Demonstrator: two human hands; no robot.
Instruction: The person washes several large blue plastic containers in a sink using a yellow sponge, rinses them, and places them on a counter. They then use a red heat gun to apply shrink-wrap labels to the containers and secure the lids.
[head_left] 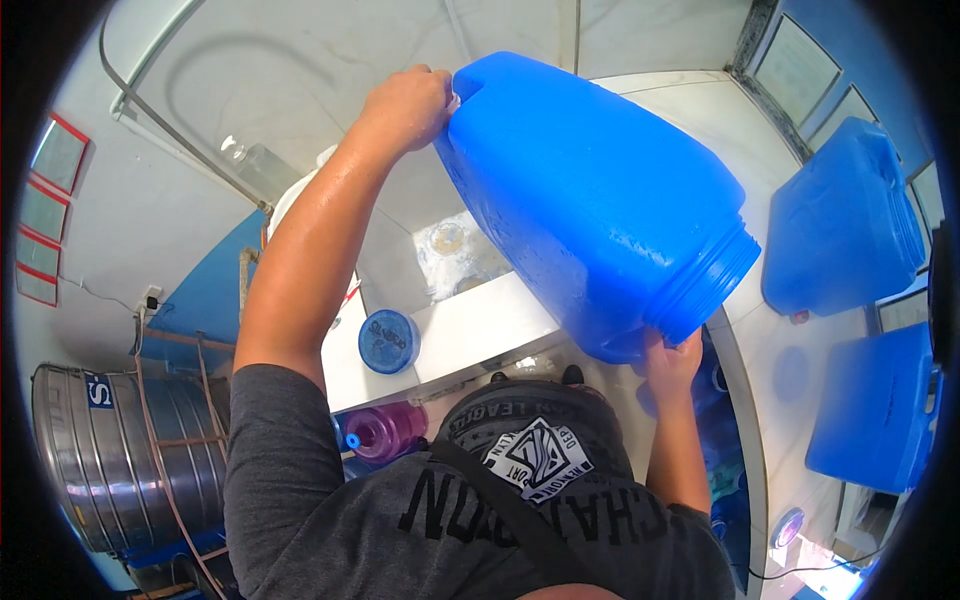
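A large blue plastic jerrycan (600, 190) is hanging tilted in the air between the person's two hands, partly over the white ledge (480, 325), its uncapped threaded neck (712, 278) pointing down toward the lower right. The left hand (412, 105) is curling closed around the corner of the far upper end. The right hand (675, 362) is touching the underside beside the neck; its fingers are partly hiding behind the plastic, so whether they are pinching or only propping cannot be told.

Droplets are clinging to the jerrycan's side, so slipping is looking like the main risk, with wet, smooth plastic sliding out of the left hand. If any liquid is sitting inside, which is not showing, the low open mouth could be spilling it near the person's legs. A dropping or swinging body could be knocking the round blue lid (388, 341) off the ledge, or striking the purple water bottle (388, 432) below. Two more blue jerrycans (840, 225) are standing well apart at the right.
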